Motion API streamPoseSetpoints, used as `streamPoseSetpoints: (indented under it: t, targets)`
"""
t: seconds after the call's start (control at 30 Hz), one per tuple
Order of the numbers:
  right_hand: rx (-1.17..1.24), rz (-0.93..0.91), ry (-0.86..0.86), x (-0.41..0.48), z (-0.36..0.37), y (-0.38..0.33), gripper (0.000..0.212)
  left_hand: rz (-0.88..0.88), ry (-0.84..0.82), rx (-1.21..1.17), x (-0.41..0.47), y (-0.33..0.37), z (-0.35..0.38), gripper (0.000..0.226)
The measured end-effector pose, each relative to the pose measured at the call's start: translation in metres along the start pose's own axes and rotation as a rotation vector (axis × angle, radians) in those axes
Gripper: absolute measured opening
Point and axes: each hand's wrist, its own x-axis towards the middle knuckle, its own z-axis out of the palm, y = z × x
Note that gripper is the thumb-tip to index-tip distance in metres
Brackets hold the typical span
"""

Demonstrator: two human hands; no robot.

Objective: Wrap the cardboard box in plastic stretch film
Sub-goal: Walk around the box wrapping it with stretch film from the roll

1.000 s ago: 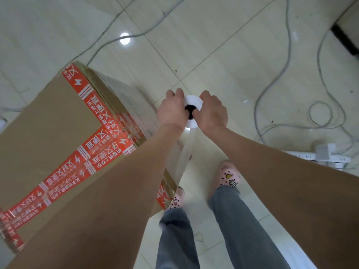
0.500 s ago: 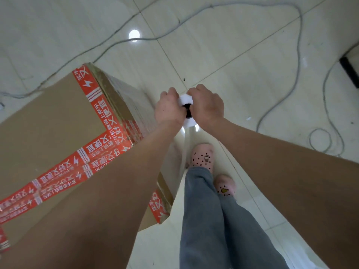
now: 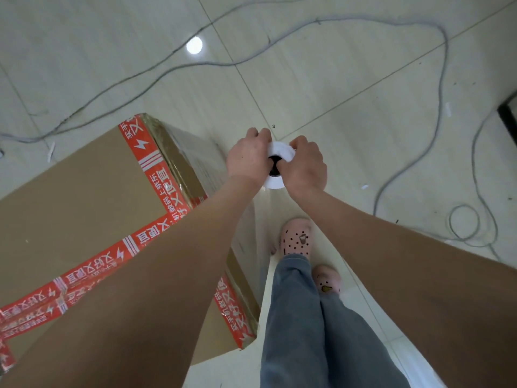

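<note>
**Side wrap under way, top bare**

The box (image 3: 84,208) stands on the floor (image 3: 335,79) at the left, its top flaps sealed with red tape (image 3: 165,180). The roll (image 3: 279,166) is held upright just right of the box's far right corner, seen end-on with its dark core showing. It is gripped from both sides: the left hand (image 3: 247,161) and the right hand (image 3: 306,166) are closed around its upper end, the fingers (image 3: 258,134) curled over the rim, with at least one digit seemingly tucked into the core.

A sheet of film (image 3: 263,219) is drawn down and back from the roll toward the near right corner of the box. A glossy sheen is seen on the box's right face, so at least one layer is judged to be laid there already. How many turns are on cannot be told, and the left and near faces are hidden.

The top is seen as plain cardboard and tape, with no film on it. The task is judged partly done: the sides are being banded, more turns are probably needed, and the film has not yet been cut or pressed down.

A cable (image 3: 391,23) lies on the floor beyond the roll, in the likely walking path.
</note>
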Motion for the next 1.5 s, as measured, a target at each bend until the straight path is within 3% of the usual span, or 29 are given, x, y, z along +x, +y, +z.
streamPoseSetpoints:
  t: [0.37,0.43,0.5,0.6,0.7,0.8,0.97,1.1,1.17,1.3,1.5]
  targets:
    - [-0.275,-0.384,-0.083,0.022,0.01,-0.046,0.04,-0.446,0.034,-0.417,0.009,-0.035,-0.008,0.022]
    - [-0.261,-0.37,-0.068,0.021,0.015,-0.05,0.042,-0.502,0.074,-0.456,0.01,-0.042,-0.01,0.022]
    - [-0.159,-0.212,-0.074,0.021,0.019,-0.053,0.048,-0.539,0.094,-0.442,0.01,-0.049,-0.013,0.025]
    - [-0.072,-0.037,-0.117,0.02,0.024,-0.057,0.048,-0.404,0.058,-0.293,0.012,-0.054,-0.017,0.03]
    - [-0.16,-0.113,-0.075,0.021,0.029,-0.067,0.028,-0.184,0.027,-0.124,0.019,-0.055,-0.026,0.029]
    - [-0.261,-0.217,-0.103,0.027,0.028,-0.08,0.023,-0.081,0.004,-0.037,0.03,-0.058,-0.034,0.024]
    - [-0.361,-0.359,-0.157,0.04,0.024,-0.092,0.036,-0.243,-0.005,-0.213,0.042,-0.057,-0.039,0.022]
    - [-0.188,-0.086,-0.121,0.04,0.028,-0.089,0.036,-0.264,-0.021,-0.169,0.049,-0.061,-0.04,0.027]
    - [-0.185,-0.066,-0.15,0.041,0.027,-0.085,0.032,-0.204,-0.05,-0.104,0.051,-0.059,-0.038,0.026]
    - [-0.259,-0.156,-0.146,0.048,0.023,-0.087,0.025,-0.13,-0.091,-0.033,0.06,-0.058,-0.043,0.023]
    - [-0.494,-0.381,-0.216,0.065,0.014,-0.12,0.029,-0.289,-0.116,-0.15,0.071,-0.069,-0.058,0.022]
